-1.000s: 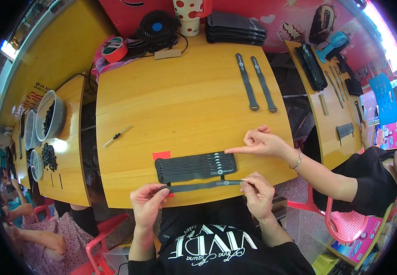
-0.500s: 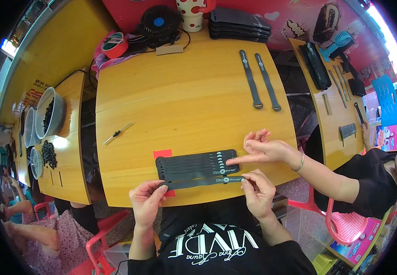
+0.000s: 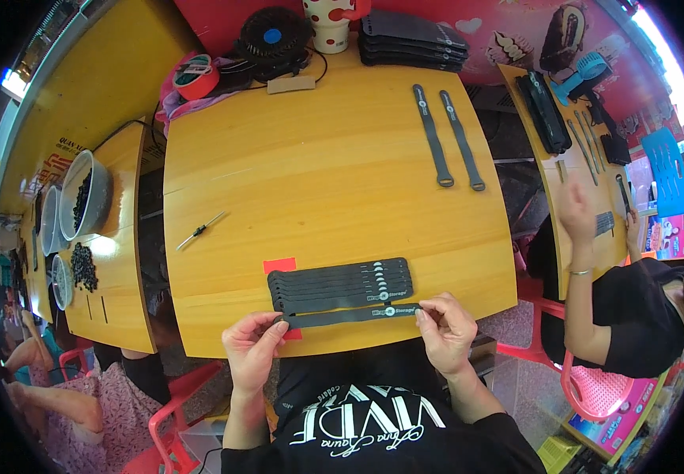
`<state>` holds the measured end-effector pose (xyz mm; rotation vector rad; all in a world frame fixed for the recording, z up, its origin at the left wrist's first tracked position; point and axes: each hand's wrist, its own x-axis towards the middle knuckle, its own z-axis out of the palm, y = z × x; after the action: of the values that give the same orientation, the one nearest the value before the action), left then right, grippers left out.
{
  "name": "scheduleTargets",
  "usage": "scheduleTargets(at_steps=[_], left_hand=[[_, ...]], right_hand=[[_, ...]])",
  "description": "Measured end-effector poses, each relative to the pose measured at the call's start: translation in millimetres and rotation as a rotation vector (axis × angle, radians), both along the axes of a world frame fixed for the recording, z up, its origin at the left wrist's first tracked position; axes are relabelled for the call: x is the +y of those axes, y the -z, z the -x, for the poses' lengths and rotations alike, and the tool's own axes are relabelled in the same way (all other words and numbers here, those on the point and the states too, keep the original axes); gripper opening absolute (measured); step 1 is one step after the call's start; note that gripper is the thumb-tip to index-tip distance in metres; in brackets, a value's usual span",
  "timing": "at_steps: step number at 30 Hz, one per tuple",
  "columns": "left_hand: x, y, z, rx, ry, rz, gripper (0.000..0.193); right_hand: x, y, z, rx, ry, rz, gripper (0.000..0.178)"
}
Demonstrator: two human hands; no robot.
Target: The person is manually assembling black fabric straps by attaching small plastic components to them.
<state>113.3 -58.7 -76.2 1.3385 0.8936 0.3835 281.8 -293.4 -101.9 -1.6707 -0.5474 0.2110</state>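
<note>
Pinching one strap (image 3: 338, 318) at opposite ends, the left hand (image 3: 250, 347) and right hand (image 3: 446, 336) have their fingers closed on it, beside the overlapping straps (image 3: 326, 289) on the worktop (image 3: 302, 182).

Wooden tables (image 3: 318, 182), yellow wall (image 3: 136, 79), pink wall (image 3: 508, 17)

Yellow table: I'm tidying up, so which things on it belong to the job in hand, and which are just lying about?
Likely the job:
dark strap, held by left hand and right hand
overlapping straps beyond it
perhaps two separate straps

Apparently lying about:
black fan
spotted cup
cardboard piece
</note>
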Motion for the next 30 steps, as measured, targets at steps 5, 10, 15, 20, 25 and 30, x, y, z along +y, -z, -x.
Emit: scheduleTargets(at_steps=[5,10,15,20,25,30], left_hand=[[-2.5,1.2,-2.8,-0.004,-0.019,-0.052,0.012],[-2.0,2.1,-2.0,0.021,-0.026,-0.060,0.011],[-0.6,4.4,0.6,0.019,-0.056,-0.028,0.011],[-0.7,4.7,-2.0,0.024,-0.059,-0.036,0.011],[-0.5,7.3,-1.6,0.029,-0.050,-0.063,0.010],[-0.2,6.7,-1.9,0.052,-0.060,-0.059,0.010]], right_hand=[[6.3,-6.7,-2.4,-0.156,0.037,0.087,0.017],[8.7,-1.4,-3.6,-0.123,0.062,0.092,0.019],[14.1,-5.6,-4.1,-0.172,0.057,0.126,0.021],[15.8,2.7,-6.1,-0.183,0.079,0.115,0.022],[20.7,-1.0,-8.3,-0.210,0.119,0.151,0.022],[21.3,-6.3,-8.1,-0.201,0.095,0.226,0.023]])
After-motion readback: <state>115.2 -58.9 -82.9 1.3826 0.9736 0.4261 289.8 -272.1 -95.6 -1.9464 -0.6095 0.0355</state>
